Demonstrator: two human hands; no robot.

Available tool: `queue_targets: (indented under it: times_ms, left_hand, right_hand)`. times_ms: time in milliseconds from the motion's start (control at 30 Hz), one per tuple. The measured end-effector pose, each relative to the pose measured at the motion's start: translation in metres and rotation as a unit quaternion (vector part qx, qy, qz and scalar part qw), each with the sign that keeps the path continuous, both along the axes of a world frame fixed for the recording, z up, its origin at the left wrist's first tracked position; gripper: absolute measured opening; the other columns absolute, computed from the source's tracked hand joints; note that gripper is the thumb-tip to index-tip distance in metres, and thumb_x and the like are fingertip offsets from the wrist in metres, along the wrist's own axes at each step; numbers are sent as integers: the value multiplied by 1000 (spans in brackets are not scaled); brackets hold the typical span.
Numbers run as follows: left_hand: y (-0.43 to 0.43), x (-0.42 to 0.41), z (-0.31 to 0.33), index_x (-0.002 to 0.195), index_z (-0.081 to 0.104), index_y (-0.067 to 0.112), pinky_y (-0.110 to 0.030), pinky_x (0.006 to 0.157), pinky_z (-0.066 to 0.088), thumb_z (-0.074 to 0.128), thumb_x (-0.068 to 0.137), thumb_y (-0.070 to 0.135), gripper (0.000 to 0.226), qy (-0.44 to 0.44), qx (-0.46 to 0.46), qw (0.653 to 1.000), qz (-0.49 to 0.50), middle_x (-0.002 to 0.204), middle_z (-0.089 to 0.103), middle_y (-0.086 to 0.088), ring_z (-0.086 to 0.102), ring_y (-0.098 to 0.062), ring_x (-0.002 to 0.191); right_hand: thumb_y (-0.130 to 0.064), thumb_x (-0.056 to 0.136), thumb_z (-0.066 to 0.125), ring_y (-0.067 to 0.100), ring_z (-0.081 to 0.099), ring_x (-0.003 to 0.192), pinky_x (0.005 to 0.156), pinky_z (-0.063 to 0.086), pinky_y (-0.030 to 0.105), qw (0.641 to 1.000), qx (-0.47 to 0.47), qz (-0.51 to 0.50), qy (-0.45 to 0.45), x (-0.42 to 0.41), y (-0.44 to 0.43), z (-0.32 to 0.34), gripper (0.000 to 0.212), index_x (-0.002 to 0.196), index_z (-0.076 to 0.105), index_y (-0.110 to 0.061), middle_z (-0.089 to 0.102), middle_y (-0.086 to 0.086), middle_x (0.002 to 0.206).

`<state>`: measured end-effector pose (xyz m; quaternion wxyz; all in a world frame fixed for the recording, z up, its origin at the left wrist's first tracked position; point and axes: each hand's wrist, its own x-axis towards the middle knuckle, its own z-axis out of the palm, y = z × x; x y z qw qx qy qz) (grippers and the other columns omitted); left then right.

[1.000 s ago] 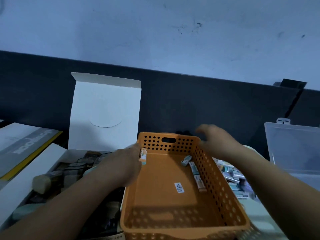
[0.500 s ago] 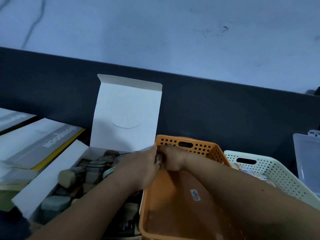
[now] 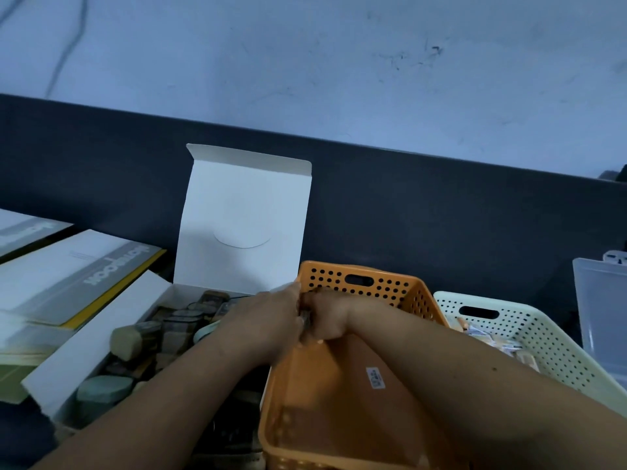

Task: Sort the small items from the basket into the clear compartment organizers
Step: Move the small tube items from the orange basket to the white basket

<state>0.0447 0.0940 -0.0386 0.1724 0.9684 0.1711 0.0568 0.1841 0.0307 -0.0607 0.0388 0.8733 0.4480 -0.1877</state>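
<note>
The orange perforated basket (image 3: 359, 283) stands in front of me, and my right forearm hides most of its floor. A white label (image 3: 376, 378) lies on the floor. My left hand (image 3: 268, 320) and my right hand (image 3: 325, 322) meet at the basket's far left rim. Their fingertips are curled together round a small item (image 3: 305, 317), of which only a dark sliver shows. The clear compartment organizer (image 3: 604, 317) stands at the right edge, its lid up.
A cream perforated basket (image 3: 556, 337) with small packets sits right of the orange one. An open white box (image 3: 101, 337) of small stone-like pieces lies on the left, its lid (image 3: 244, 218) upright. Notebooks (image 3: 68, 276) lie at far left. A dark panel runs behind.
My right hand has come from the basket's far right side over to my left hand, and both now hold the small item. The view has swung left.
</note>
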Motion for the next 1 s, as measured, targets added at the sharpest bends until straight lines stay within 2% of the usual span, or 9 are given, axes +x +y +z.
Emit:
queue_targets:
  times_ms: [133, 200, 267, 367, 467, 567, 667, 833, 1000]
  left_hand:
    - [-2, -1, 4, 122, 43, 34, -32, 76, 46, 41, 95, 31, 28, 4, -7, 1000, -10, 112, 62, 5, 59, -16, 94]
    - [-5, -1, 8, 124, 43, 35, -34, 78, 48, 38, 95, 34, 29, 5, -13, 1000, -21, 114, 62, 5, 60, -17, 97]
    - [-9, -2, 11, 129, 40, 35, -37, 85, 49, 38, 96, 38, 33, 21, -10, 999, -24, 118, 61, 5, 60, -18, 102]
    - [-9, 5, 14, 131, 40, 34, -44, 98, 40, 44, 93, 49, 41, 57, 76, 995, 7, 121, 58, 6, 53, -17, 112]
    - [-21, 19, 26, 127, 43, 35, -48, 102, 34, 45, 90, 57, 44, 30, 109, 993, 17, 123, 55, 7, 48, -18, 118]
    - [-53, 37, 42, 132, 42, 34, -40, 100, 40, 52, 91, 50, 45, 26, -2, 999, -42, 131, 52, 6, 49, -15, 116]
    - [-87, 62, 39, 149, 23, 27, -38, 108, 33, 58, 89, 48, 72, 112, -17, 990, -85, 154, 29, 2, 32, -20, 138]
    - [-126, 101, 21, 150, 24, 20, -32, 107, 33, 67, 86, 32, 78, 198, -24, 967, -161, 153, 28, -2, 34, -23, 136]
    - [-128, 125, 2, 149, 27, 23, -34, 106, 34, 65, 87, 25, 72, 220, -88, 964, -119, 152, 30, 0, 34, -23, 135]
  right_hand:
    - [-33, 78, 75, 26, 53, 118, 100, 45, 39, 999, -24, 26, 1, -9, -15, 16, 68, 137, 44, -19, 54, 4, 130]
    - [-30, 77, 76, 23, 55, 109, 89, 47, 34, 999, -14, 42, -13, -10, -34, 36, 60, 130, 49, -20, 57, 2, 119]
    - [-32, 75, 77, 18, 56, 97, 80, 49, 32, 998, 48, 24, -14, -4, -61, 58, 52, 120, 51, -24, 57, -4, 107]
    - [-39, 71, 80, 13, 58, 92, 80, 51, 32, 987, 155, -50, -14, 14, -109, 88, 51, 113, 53, -28, 59, -9, 100]
    - [-39, 71, 81, 11, 57, 89, 77, 49, 30, 974, 192, -119, -26, 33, -160, 99, 52, 113, 54, -26, 58, -9, 97]
    - [-41, 73, 80, 15, 57, 103, 89, 49, 34, 966, 179, -180, -44, 51, -201, 90, 65, 127, 50, -23, 59, -4, 116]
    - [-46, 79, 73, 21, 47, 126, 103, 42, 35, 963, 168, -201, -57, 59, -225, 75, 78, 144, 36, -24, 45, 1, 144]
    - [-46, 85, 65, 21, 47, 123, 97, 44, 31, 964, 183, -185, -59, 54, -247, 60, 69, 144, 35, -28, 39, -1, 143]
    - [-47, 86, 64, 18, 50, 120, 93, 43, 27, 963, 204, -169, -47, 53, -254, 49, 64, 143, 39, -29, 39, -4, 143]
